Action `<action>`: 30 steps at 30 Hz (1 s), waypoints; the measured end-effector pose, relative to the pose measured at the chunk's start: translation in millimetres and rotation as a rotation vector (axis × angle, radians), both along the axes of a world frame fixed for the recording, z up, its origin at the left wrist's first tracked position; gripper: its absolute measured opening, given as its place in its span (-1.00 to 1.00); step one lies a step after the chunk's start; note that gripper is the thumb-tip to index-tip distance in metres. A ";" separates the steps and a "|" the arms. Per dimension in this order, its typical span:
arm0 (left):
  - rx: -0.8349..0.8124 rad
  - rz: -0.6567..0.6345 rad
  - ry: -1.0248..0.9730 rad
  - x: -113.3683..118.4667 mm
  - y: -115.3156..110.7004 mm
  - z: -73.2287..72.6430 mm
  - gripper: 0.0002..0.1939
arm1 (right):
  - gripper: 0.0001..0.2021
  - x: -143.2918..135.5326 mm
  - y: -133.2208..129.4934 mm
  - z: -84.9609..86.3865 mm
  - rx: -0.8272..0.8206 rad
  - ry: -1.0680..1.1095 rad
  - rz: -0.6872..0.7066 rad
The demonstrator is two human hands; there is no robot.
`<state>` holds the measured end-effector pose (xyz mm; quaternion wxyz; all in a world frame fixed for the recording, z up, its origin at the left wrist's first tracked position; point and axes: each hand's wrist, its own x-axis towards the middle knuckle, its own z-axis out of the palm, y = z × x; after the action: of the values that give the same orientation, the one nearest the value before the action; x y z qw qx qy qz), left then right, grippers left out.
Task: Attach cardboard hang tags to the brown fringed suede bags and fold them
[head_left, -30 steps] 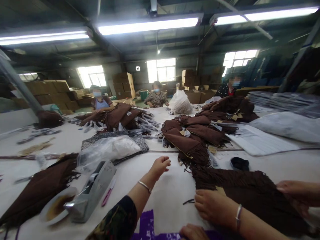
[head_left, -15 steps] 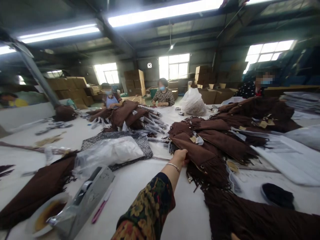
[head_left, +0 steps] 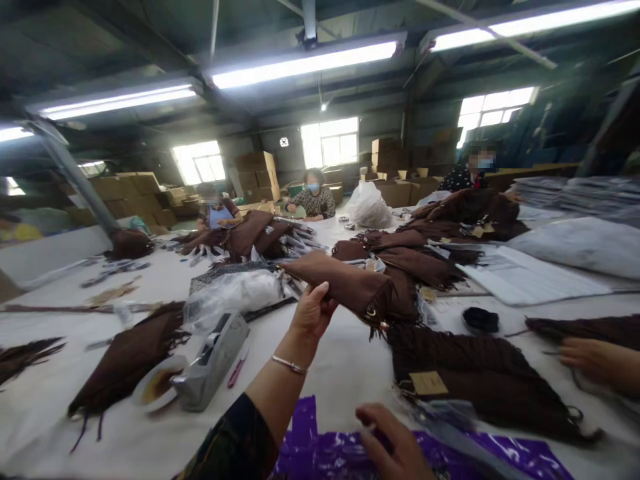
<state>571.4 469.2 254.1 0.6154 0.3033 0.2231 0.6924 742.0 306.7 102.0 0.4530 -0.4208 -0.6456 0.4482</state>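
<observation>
My left hand [head_left: 313, 313], with a bracelet on the wrist, grips the near left end of a brown fringed bag [head_left: 345, 277], thumb on top. The bag has a zip edge and a gold-coloured ring, and is raised in front of the pile of brown bags [head_left: 415, 263]. My right hand [head_left: 395, 443] is low in front, fingers loosely curved and apart, holding nothing. It hovers over shiny purple plastic [head_left: 330, 453]. Just to its right lies another brown fringed bag [head_left: 470, 380] with a tan tag [head_left: 429, 383].
At right, another person's hand [head_left: 595, 360] touches a brown bag. On the white table stand a tape dispenser [head_left: 215, 360], a bowl [head_left: 160, 383], a pink-handled tool [head_left: 237, 370] and a clear plastic bag [head_left: 240, 293]. Several people sit across the table, with cardboard boxes [head_left: 257, 177] behind.
My left hand has lifted the brown bag off the pile and drawn it leftward. My right hand has come into fuller view at the bottom. The view has swung right and down.
</observation>
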 end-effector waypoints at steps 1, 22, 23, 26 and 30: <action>0.009 -0.003 0.025 -2.0 -22.8 -5.1 -0.60 | -0.59 -4.8 0.8 11.1 -0.139 0.182 0.055; -0.188 0.060 -0.442 -117.3 -165.5 -105.4 -0.53 | -0.74 -18.8 24.1 69.1 -0.535 0.826 -0.394; -0.187 0.074 -0.456 -124.3 -163.7 -103.8 -0.52 | -0.75 -16.8 25.4 66.4 -0.535 0.818 -0.387; -0.121 0.102 -0.425 -138.7 -161.7 -94.1 -0.55 | -0.75 -14.3 30.2 55.9 -0.518 0.780 -0.370; -0.020 0.148 -0.312 -145.2 -169.8 -89.0 -0.63 | -0.68 -14.9 35.5 39.5 -0.517 0.705 -0.351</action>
<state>426.2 299.4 165.1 0.5930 0.1685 0.1536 0.7722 727.1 342.2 141.4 0.5938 -0.4447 -0.2385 0.6267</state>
